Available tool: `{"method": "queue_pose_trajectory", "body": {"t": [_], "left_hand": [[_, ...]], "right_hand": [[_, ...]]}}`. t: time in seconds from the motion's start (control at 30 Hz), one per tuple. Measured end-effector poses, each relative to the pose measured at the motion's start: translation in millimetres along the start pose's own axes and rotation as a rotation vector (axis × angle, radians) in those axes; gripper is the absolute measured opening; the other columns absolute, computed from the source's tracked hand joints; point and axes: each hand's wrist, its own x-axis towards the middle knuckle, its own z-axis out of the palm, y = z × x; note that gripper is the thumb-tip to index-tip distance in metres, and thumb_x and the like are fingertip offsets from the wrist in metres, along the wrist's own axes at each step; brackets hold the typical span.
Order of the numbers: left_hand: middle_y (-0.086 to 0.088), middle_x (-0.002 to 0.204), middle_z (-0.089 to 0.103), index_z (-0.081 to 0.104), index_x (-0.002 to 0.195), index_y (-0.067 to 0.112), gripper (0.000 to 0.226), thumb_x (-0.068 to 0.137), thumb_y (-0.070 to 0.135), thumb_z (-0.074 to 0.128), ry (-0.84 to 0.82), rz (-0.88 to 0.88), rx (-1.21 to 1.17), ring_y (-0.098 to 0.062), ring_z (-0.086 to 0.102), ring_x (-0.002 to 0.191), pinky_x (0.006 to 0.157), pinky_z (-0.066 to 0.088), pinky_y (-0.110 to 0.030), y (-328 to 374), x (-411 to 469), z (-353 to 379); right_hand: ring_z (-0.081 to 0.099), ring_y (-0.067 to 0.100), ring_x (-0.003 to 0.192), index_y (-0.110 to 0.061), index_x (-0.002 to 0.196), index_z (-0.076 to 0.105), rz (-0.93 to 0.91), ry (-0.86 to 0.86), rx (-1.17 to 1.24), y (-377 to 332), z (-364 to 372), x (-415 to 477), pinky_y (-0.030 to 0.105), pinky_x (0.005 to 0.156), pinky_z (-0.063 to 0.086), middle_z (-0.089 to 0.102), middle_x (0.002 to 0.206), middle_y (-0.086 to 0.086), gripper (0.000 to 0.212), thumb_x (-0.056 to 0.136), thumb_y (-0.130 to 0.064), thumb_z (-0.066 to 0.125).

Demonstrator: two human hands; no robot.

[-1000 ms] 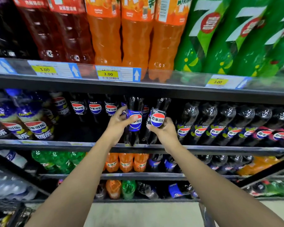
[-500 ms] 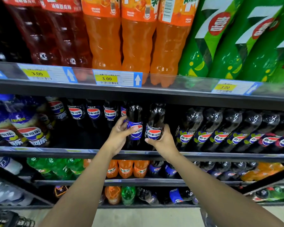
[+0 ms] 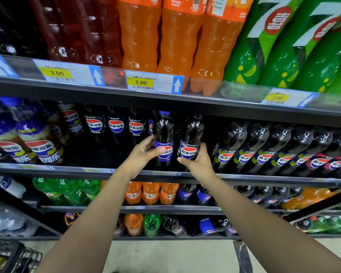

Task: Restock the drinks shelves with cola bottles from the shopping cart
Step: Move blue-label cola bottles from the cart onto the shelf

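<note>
Holding two cola bottles at the front edge of the middle shelf (image 3: 98,170), one per hand. Left hand (image 3: 141,156) is wrapped around the label band of the blue-capped bottle (image 3: 163,138); thumb lies across the front of the label, fingers curl behind. Right hand (image 3: 200,164) cups the lower body of the black-capped bottle (image 3: 192,138) from below and the right side. Both bottles upright, close beside each other; whether they touch, cannot tell. Bases hidden behind the hands and shelf lip, so cannot tell if they rest on the shelf.

Risks, as judged:
- Caps sit close under the upper shelf (image 3: 165,103); lifting while pushing in could knock them against it.
- Dense row of dark bottles (image 3: 264,146) stands just beside the right hand; a sideways shove may topple the nearest one.
- Letting go before the bases are seated could tip a bottle off the front edge.

Appearance: dark liquid, glossy clear plastic with highlights near the shoulders, red-white-blue round logo. Left label blue, right label black. Smooth plastic, likely slippery.
</note>
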Motion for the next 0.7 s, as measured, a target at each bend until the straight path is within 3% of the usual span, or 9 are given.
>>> {"method": "queue_pose_trajectory", "body": {"t": [0.13,0.27,0.43,0.7], "left_hand": [[0.009,0.123,0.064,0.056,0.131,0.024,0.046,0.088,0.016,0.068,0.012,0.046,0.181,-0.003,0.06,0.113,0.101,0.046,-0.027,6,0,-4],[0.018,0.113,0.063,0.055,0.12,0.033,0.045,0.086,0.006,0.068,0.007,0.09,0.239,0.008,0.059,0.106,0.089,0.046,-0.012,12,4,-2],[0.007,0.122,0.064,0.056,0.132,0.009,0.052,0.083,0.007,0.072,-0.004,0.149,0.234,-0.004,0.061,0.113,0.094,0.048,-0.016,4,5,2],[0.014,0.125,0.059,0.049,0.138,0.014,0.056,0.086,0.01,0.069,-0.021,0.105,0.278,0.008,0.054,0.116,0.098,0.042,-0.011,3,8,0]], "right_hand": [[0.058,0.009,0.101,-0.018,0.129,0.038,0.009,0.025,-0.002,-2,1,-2,0.018,0.081,0.043,0.059,0.11,-0.007,0.067,0.076,-0.011,0.079],[0.058,0.011,0.103,-0.016,0.13,0.037,0.006,0.043,0.008,0,2,-4,0.022,0.085,0.044,0.059,0.113,-0.004,0.067,0.077,-0.01,0.078],[0.058,0.015,0.109,-0.016,0.131,0.037,0.023,0.088,0.043,4,2,-5,0.028,0.093,0.047,0.06,0.12,0.0,0.068,0.077,-0.011,0.078],[0.054,0.013,0.109,-0.017,0.133,0.035,0.039,0.097,0.024,2,-3,-11,0.025,0.091,0.043,0.056,0.121,-0.002,0.07,0.078,-0.014,0.078]]}}
